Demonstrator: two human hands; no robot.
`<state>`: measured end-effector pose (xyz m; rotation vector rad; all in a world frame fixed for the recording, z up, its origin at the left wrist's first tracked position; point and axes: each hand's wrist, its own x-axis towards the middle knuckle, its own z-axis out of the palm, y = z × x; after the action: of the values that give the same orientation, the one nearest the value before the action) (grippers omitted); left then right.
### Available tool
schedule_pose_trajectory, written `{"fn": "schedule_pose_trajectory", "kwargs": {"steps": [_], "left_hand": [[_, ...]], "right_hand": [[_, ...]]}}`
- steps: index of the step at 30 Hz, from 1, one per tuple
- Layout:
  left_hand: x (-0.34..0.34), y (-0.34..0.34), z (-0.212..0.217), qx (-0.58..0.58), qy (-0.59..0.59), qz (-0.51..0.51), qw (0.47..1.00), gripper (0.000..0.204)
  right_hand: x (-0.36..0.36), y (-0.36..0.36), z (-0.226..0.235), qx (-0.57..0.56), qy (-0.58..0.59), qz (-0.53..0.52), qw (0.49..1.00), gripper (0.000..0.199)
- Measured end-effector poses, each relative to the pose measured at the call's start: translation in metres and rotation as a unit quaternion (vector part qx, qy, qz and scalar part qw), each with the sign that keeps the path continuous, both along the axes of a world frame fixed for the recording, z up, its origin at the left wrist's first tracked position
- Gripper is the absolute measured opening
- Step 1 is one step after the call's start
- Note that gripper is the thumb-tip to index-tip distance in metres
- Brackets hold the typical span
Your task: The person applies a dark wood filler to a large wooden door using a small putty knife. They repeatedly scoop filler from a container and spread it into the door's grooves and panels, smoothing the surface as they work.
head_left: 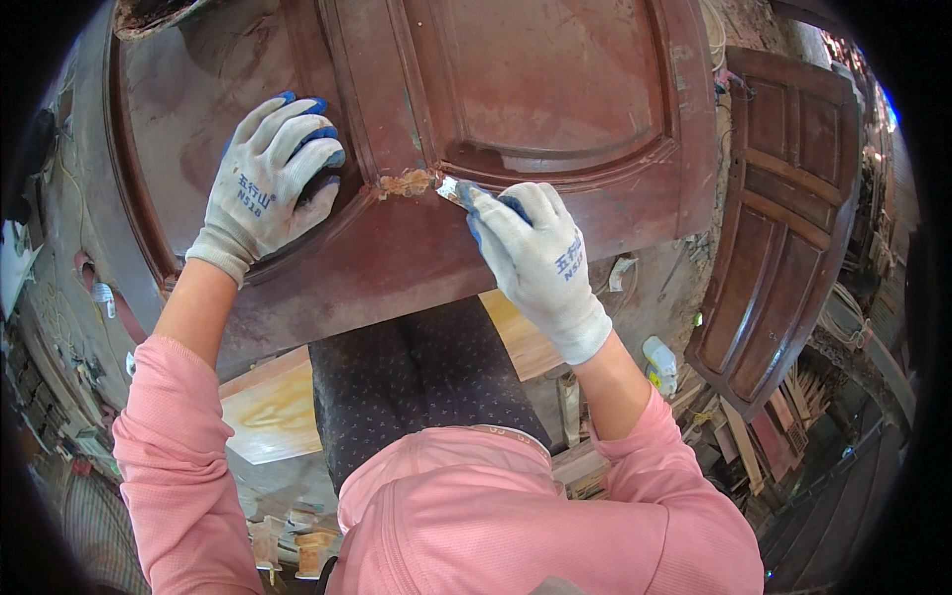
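Observation:
A dark reddish-brown wooden door (pixel 555 74) with raised panels lies in front of me. My left hand (pixel 273 183), in a white glove with blue fingertips, rests on its left panel, fingers apart and holding nothing. My right hand (pixel 533 253), gloved the same way, is closed around a small scraper (pixel 451 188). Only the scraper's whitish flat tip shows; the fingers cover the rest. That tip is at the right end of a rough, light-brown patch (pixel 405 183), where the mouldings of the two panels meet.
Another brown panelled door (pixel 778 228) leans at the right, with wood scraps (pixel 744 446) below it. A white bottle (pixel 659 362) stands on the floor near my right forearm. Below the door's near edge is a yellowish board (pixel 273 407). A rounded container (pixel 154 15) sits at the far left.

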<state>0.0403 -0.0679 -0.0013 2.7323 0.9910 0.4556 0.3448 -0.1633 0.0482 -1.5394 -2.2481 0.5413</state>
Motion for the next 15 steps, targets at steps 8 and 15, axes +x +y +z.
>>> {"fn": "schedule_pose_trajectory", "kwargs": {"steps": [8, 15], "left_hand": [[0.000, 0.002, -0.001, 0.000, 0.001, -0.001, 1.000, 0.034], [0.008, 0.004, 0.005, 0.001, -0.001, -0.003, 1.000, 0.033]], "right_hand": [[0.000, 0.001, 0.006, -0.032, 0.000, -0.010, 0.999, 0.034], [0.010, -0.035, 0.017, -0.268, 0.461, -0.331, 0.778, 0.047]]}}
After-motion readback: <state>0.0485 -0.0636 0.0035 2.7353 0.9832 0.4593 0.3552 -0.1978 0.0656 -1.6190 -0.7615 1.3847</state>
